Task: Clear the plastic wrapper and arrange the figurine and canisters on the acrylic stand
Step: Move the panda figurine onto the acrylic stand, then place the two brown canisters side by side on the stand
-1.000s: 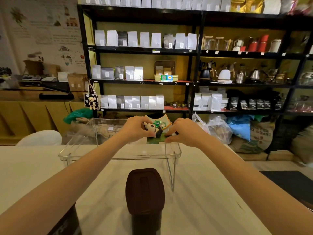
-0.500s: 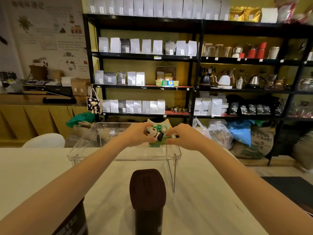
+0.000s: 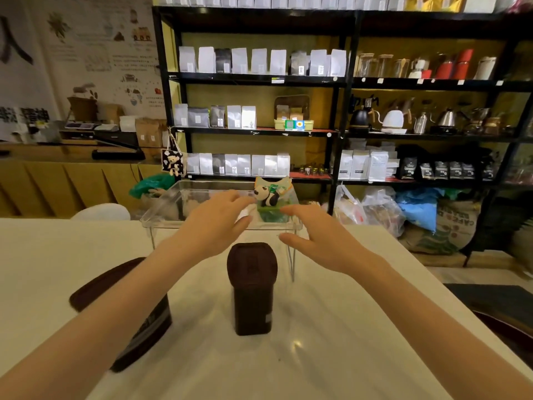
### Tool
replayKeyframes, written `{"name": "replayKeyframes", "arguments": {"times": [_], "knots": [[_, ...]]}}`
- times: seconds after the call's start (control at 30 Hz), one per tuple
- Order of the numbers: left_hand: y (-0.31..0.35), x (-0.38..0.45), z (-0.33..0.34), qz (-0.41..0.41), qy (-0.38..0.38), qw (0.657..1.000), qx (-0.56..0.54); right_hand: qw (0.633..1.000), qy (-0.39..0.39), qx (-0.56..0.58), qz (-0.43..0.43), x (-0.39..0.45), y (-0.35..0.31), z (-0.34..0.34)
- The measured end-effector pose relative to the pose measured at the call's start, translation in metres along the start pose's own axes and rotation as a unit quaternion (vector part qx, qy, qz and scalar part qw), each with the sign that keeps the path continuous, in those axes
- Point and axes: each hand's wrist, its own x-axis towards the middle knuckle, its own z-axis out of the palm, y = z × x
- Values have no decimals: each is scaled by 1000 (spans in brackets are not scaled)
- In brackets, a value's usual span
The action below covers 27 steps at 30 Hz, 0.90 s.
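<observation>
A panda figurine (image 3: pixel 269 197) on a green base stands on the right part of the clear acrylic stand (image 3: pixel 178 203), at the far side of the white table. My left hand (image 3: pixel 215 223) hovers just left of and in front of it, fingers spread, holding nothing. My right hand (image 3: pixel 314 238) hangs open to the figurine's right, a little nearer to me. A dark brown canister (image 3: pixel 252 287) stands upright on the table between my forearms. A second dark canister (image 3: pixel 144 319) sits at the left, partly hidden under my left arm.
The white table (image 3: pixel 317 342) ends at the right beside a dark floor mat. A white chair back (image 3: pixel 102 212) shows behind the table's far left. Black shelves (image 3: pixel 340 131) with bags and kettles fill the back; sacks and plastic bags (image 3: pixel 375 209) lie below them.
Both hands have let go of the panda figurine and pulled back toward me, fingers opening. The figurine stays standing on the acrylic stand.
</observation>
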Motion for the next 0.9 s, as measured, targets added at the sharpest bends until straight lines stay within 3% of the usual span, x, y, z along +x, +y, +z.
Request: {"name": "replayKeyframes", "arguments": {"times": [0.2, 0.4, 0.67, 0.9], "knots": [[5, -53, 23, -76, -31, 994, -66, 996, -27, 82, 12, -44, -7, 34], [11, -96, 50, -156, -104, 964, -187, 983, -52, 169, 49, -68, -14, 63], [30, -121, 83, -196, -72, 924, -320, 942, -71, 305, 120, -70, -17, 89], [29, -118, 81, -223, -41, 907, -354, 936, -34, 326, 128, -70, -18, 91]]}}
